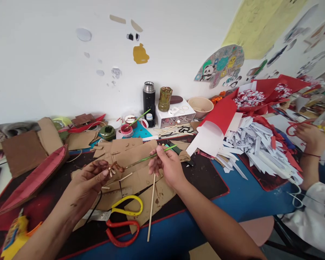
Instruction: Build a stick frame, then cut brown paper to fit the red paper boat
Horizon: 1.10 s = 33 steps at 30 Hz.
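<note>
In my left hand (93,175), pinched between stained fingertips, is a small brown-painted piece (116,168) with pale stick ends. My right hand (166,164) grips a thin green paintbrush (146,158), whose tip touches or nearly touches the brown piece. Below both hands lie sheets of paint-stained cardboard (157,196). A pale wooden stick (151,211) runs down from under my right hand; whether the fingers touch it I cannot tell. Large scissors (127,206) with one yellow and one red handle loop rest near my left forearm.
Paint pots, a green one (107,132) and a red one (126,130), stand behind the cardboard near a black flask (148,99). A pink-lined cardboard boat (36,177) and yellow glue gun (14,234) lie left. Right are paper strips (257,148) and a co-worker's hand (311,137) with scissors.
</note>
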### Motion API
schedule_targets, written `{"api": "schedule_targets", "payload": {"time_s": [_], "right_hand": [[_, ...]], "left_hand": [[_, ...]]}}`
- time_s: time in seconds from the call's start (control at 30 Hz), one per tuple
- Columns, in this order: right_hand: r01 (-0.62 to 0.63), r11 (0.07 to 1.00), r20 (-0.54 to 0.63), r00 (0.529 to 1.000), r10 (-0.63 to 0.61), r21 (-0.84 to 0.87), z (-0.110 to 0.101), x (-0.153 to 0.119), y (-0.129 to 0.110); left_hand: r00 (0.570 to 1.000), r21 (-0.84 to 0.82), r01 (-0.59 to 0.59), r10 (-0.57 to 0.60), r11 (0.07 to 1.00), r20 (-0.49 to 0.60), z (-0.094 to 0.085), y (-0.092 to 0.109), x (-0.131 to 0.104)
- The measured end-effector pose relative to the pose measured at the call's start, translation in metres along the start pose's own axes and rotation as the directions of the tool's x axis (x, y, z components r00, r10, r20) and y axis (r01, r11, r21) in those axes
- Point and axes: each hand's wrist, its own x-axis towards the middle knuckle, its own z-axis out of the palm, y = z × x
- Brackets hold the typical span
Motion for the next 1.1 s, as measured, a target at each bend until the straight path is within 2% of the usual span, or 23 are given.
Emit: {"api": "schedule_targets", "payload": {"time_s": [0.17, 0.33, 0.53, 0.73, 0.93, 1.1], "right_hand": [[-0.034, 0.999, 0.004, 0.999, 0.034, -0.006, -0.001, -0.003, 0.005], [-0.058, 0.998, 0.035, 0.998, 0.058, 0.003, 0.002, -0.001, 0.012], [-0.051, 0.998, 0.019, 0.999, 0.051, 0.019, 0.004, 0.000, 0.013], [-0.056, 0.998, -0.025, 0.998, 0.057, 0.030, 0.000, -0.002, 0.011], [-0.022, 0.998, -0.112, 0.993, 0.029, 0.063, -0.007, -0.002, 0.005], [-0.014, 0.998, -0.081, 0.997, 0.019, 0.054, -0.003, 0.000, 0.003]], "left_hand": [[0.999, -0.004, 0.015, -0.015, 1.000, -0.052, 0.002, 0.005, -0.002], [0.999, -0.014, 0.025, -0.025, 1.000, -0.019, 0.004, 0.000, -0.004], [0.999, -0.023, 0.002, -0.001, 1.000, 0.045, 0.002, -0.005, -0.004], [1.000, -0.007, 0.007, -0.007, 1.000, 0.009, 0.002, -0.004, -0.003], [0.995, 0.045, -0.006, 0.010, 0.999, -0.096, 0.004, 0.002, -0.004], [0.997, 0.133, -0.026, 0.035, 0.991, -0.067, 0.009, 0.003, -0.006]]}}
